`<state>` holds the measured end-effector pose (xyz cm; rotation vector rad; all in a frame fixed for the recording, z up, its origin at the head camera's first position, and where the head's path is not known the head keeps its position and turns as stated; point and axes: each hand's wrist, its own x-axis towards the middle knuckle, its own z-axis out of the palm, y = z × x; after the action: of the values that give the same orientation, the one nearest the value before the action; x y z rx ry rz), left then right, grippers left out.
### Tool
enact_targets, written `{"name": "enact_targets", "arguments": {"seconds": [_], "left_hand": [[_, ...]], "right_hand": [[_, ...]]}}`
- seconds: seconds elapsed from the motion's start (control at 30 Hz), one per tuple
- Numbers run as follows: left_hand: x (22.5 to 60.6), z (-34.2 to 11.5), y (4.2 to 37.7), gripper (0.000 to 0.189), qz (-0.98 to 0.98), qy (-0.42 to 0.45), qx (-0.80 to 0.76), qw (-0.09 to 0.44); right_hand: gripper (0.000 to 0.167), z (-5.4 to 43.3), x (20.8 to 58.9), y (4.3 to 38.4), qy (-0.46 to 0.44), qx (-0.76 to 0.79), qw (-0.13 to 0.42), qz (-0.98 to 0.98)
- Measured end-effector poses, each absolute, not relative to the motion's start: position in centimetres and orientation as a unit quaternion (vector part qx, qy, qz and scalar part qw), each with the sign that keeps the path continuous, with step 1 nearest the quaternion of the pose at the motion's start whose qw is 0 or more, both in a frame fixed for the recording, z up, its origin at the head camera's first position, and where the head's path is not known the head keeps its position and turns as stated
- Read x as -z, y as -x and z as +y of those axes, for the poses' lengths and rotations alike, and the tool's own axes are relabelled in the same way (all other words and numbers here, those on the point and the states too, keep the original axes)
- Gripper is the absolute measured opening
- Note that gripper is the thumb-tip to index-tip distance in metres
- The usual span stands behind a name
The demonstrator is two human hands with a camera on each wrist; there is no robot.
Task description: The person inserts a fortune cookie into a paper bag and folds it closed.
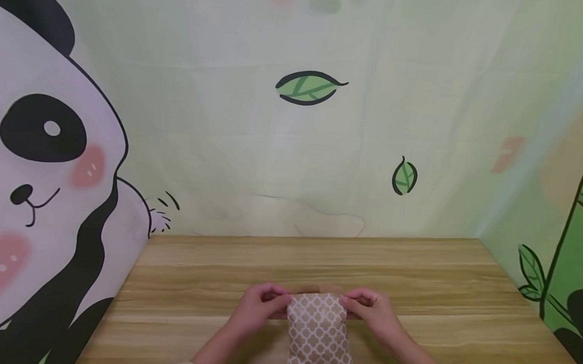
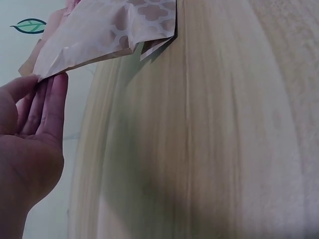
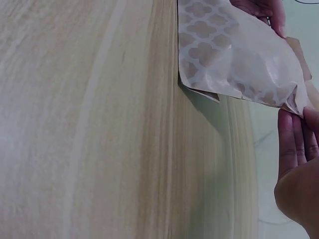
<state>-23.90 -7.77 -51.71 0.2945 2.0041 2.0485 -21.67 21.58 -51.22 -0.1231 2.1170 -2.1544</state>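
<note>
A brown paper bag (image 1: 318, 335) with a white lattice pattern lies at the front middle of the table, its far end lifted toward the hands. My left hand (image 1: 261, 306) pinches the bag's upper left corner between thumb and fingers. At the upper right corner, my right hand (image 1: 374, 315) grips the paper the same way. Both wrist views show the bag (image 3: 214, 52) puffed out near the held end, with its lower end close to the wood. A plain brown piece of paper (image 3: 299, 56) sticks out past the top edge. The bag's inside is hidden.
The wood-grain table (image 1: 194, 286) runs back to a pale green wall cloth (image 1: 216, 119) printed with leaves. A large printed panda (image 1: 42, 182) is at the left, and green printed bamboo (image 1: 572, 243) at the right.
</note>
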Motion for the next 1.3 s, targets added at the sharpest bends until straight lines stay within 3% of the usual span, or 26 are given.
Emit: {"name": "enact_targets", "arguments": {"seconds": [0.43,1.3], "left_hand": [[50.4,-8.1,24.6,0.044,0.688,-0.087,-0.694,0.195],[49.7,-8.7,24.8,0.019,0.696,-0.129,-0.666,0.233]], "right_hand": [[0.023,21.5,51.1,21.5,0.058,0.705,0.062,0.705],[0.024,21.6,50.9,21.8,0.059,0.698,0.068,0.711]]}}
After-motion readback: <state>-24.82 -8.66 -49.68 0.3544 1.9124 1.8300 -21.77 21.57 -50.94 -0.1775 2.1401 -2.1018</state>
